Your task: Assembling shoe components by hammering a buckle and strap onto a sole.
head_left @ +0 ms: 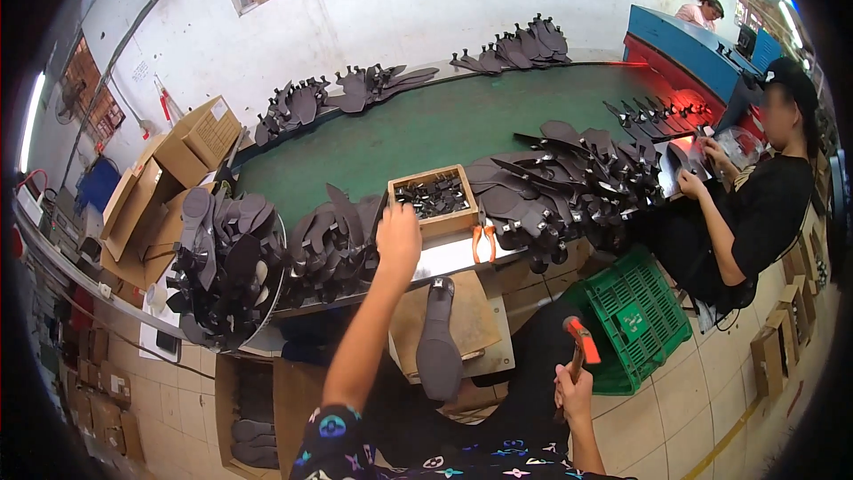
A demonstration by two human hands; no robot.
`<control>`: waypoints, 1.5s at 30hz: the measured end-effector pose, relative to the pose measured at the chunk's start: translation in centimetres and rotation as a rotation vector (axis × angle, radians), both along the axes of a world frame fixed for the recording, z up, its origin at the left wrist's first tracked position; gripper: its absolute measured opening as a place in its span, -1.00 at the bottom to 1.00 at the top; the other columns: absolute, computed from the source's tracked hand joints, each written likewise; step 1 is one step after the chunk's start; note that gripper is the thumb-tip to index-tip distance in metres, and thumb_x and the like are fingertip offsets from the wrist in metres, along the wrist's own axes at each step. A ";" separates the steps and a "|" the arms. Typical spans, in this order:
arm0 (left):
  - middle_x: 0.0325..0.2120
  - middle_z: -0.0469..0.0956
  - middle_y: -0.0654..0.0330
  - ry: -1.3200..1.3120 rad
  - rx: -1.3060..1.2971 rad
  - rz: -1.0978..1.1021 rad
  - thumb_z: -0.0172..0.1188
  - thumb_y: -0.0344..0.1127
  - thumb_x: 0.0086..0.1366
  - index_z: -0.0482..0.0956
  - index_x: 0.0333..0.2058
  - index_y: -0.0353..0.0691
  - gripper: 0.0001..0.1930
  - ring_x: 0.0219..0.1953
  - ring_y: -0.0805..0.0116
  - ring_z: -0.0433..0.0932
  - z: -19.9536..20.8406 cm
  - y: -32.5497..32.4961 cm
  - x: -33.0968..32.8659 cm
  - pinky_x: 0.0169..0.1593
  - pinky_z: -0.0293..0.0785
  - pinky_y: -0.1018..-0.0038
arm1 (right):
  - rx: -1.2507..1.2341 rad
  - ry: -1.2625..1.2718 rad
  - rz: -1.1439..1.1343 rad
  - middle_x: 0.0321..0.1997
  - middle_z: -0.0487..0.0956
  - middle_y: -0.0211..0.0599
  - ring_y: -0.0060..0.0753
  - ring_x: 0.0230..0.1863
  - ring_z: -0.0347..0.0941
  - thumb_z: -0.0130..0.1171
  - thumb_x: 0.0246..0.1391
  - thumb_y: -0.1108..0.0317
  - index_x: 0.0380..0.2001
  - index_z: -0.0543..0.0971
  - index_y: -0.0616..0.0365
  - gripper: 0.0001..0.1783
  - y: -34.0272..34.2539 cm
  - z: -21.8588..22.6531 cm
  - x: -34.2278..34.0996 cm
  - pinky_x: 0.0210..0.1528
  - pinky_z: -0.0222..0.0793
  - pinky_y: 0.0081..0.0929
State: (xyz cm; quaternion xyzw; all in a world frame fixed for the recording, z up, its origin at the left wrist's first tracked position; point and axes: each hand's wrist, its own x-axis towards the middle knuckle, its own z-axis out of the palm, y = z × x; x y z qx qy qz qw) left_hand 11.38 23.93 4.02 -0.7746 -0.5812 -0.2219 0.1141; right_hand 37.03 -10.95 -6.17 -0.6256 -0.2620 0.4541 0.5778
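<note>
My left hand is at the near left corner of a wooden box of small black parts. Its fingers are bent together at the box edge, and whatever lies between them is hidden. My right hand grips a hammer by the handle, its orange-red head raised above my lap. Between my hands, a dark shoe sole rests lengthwise on a wooden block, its narrow heel end pointing away from me. Orange-handled pliers lie beside the box.
Heaps of dark soles flank the box along the green conveyor belt. On the right stand a green crate and a seated co-worker handling a sole. Cardboard boxes and a loaded round container are on the left.
</note>
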 end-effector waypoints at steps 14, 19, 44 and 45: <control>-0.31 0.68 0.04 0.516 -0.304 -0.143 0.31 -0.33 0.10 0.72 -0.42 -0.16 -0.92 -0.14 0.17 0.65 0.9 10.7 -0.3 -0.09 0.54 0.26 | 0.110 0.080 0.092 -0.82 0.23 -0.53 -0.69 -0.89 0.10 0.16 0.24 0.28 -0.63 0.31 0.12 -0.61 3.1 2.7 0.1 -0.82 0.02 -0.64; -0.42 0.65 0.01 0.157 -0.145 -0.221 0.35 -0.30 0.11 0.71 -0.47 -0.26 -0.85 -0.23 0.16 0.66 2.5 8.3 -2.3 -0.18 0.54 0.28 | 0.175 0.078 0.134 -0.82 0.23 -0.55 -0.69 -0.88 0.12 0.17 0.24 0.26 -0.61 0.35 0.14 -0.62 4.8 5.2 0.2 -0.82 0.04 -0.66; -0.14 0.59 0.09 -1.015 -0.126 -0.677 0.41 -0.48 0.11 0.62 -0.16 -0.31 -0.71 -0.18 0.23 0.60 6.0 -21.6 2.3 -0.13 0.54 0.41 | 0.525 0.065 0.455 -0.27 0.65 -0.31 -0.58 -0.27 0.57 0.34 0.12 0.48 -0.13 0.59 0.33 -0.74 9.4 17.3 -6.2 -0.14 0.49 -0.60; -0.13 0.58 0.06 -1.109 -0.184 -0.630 0.38 -0.51 0.14 0.61 -0.16 -0.33 -0.73 -0.18 0.24 0.60 5.9 -22.1 2.6 -0.13 0.54 0.43 | 0.522 0.057 0.455 -0.27 0.65 -0.31 -0.58 -0.27 0.57 0.34 0.12 0.48 -0.13 0.59 0.33 -0.74 9.6 16.5 -6.5 -0.14 0.49 -0.60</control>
